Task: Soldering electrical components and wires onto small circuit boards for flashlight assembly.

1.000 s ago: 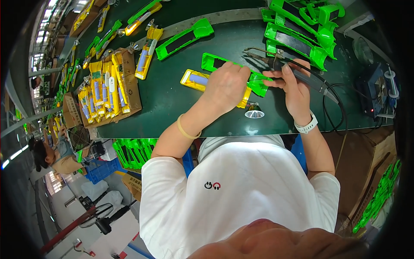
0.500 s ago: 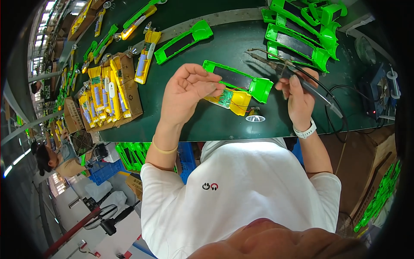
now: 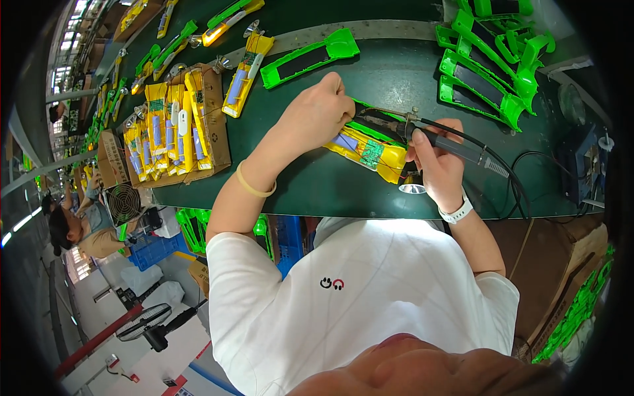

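Note:
My right hand (image 3: pixel 438 162) is wrapped round the black handle of a soldering iron (image 3: pixel 456 146), whose front end points left over a green lamp shell (image 3: pixel 378 131). The fingers of my left hand (image 3: pixel 322 109) are closed in a pinch close to the iron's tip; what they hold is hidden. Just nearer to me lies a yellow lamp housing (image 3: pixel 389 162) with a blue battery cell (image 3: pixel 345 141) and a green circuit board (image 3: pixel 371 155). A round silver reflector (image 3: pixel 413 189) rests on the table beside its right end, below my right hand.
A cardboard box (image 3: pixel 216 125) of yellow housings stands at the left. Another green shell (image 3: pixel 310 58) lies beyond my left hand, and several more (image 3: pixel 482 86) are piled at the far right. The iron's black cable (image 3: pixel 518 188) loops near a dark soldering station (image 3: pixel 580 162).
My left hand has moved away from me and closed its fingers near the far left of the green shell. The soldering iron has come down over the shell, its tip now by that hand.

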Demonstrator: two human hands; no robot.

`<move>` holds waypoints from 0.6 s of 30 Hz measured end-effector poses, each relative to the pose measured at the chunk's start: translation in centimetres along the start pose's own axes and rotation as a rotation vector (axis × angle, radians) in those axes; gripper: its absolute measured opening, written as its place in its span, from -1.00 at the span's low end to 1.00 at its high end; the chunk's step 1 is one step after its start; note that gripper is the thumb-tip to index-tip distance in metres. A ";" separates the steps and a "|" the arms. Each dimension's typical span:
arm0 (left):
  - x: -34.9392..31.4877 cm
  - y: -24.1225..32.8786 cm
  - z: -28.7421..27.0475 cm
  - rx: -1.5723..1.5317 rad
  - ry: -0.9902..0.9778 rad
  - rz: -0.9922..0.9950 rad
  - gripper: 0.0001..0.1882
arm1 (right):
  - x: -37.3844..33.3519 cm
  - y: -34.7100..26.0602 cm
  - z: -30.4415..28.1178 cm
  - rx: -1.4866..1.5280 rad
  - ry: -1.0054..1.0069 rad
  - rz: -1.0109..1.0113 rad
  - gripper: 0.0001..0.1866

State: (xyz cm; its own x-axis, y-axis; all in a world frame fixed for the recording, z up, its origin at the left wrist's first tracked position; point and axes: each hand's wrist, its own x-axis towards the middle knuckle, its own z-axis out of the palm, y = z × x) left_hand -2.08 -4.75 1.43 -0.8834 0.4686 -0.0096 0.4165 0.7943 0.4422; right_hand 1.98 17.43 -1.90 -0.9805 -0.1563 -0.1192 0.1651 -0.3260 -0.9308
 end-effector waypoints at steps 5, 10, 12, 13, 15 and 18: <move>0.3 0.0 -0.1 0.017 -0.025 -0.005 -0.95 | 0.2 0.3 0.1 0.009 -0.028 -0.008 -0.71; 0.5 -0.1 -0.2 0.045 -0.056 0.006 -0.96 | 0.4 0.1 0.2 -0.031 -0.048 -0.023 -0.72; 0.6 0.0 -0.3 0.027 -0.059 0.016 -0.96 | 0.6 0.2 0.1 -0.015 -0.063 -0.011 -0.72; 0.7 0.0 -0.3 0.027 -0.059 0.017 -0.96 | 0.6 0.2 0.2 -0.015 -0.062 -0.011 -0.72; 0.8 -0.1 -0.4 0.026 -0.072 0.028 -0.96 | 0.7 0.3 0.3 -0.004 -0.048 -0.004 -0.71; 0.9 -0.1 -0.5 0.040 -0.096 0.033 -0.97 | 0.7 0.4 0.5 0.003 0.006 -0.008 -0.71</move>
State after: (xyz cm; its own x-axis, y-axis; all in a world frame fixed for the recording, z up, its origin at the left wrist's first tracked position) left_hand -3.05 -4.56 1.78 -0.8452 0.5281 -0.0824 0.4549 0.7917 0.4079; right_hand 1.37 16.71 -2.16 -0.9823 -0.1485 -0.1138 0.1577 -0.3300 -0.9307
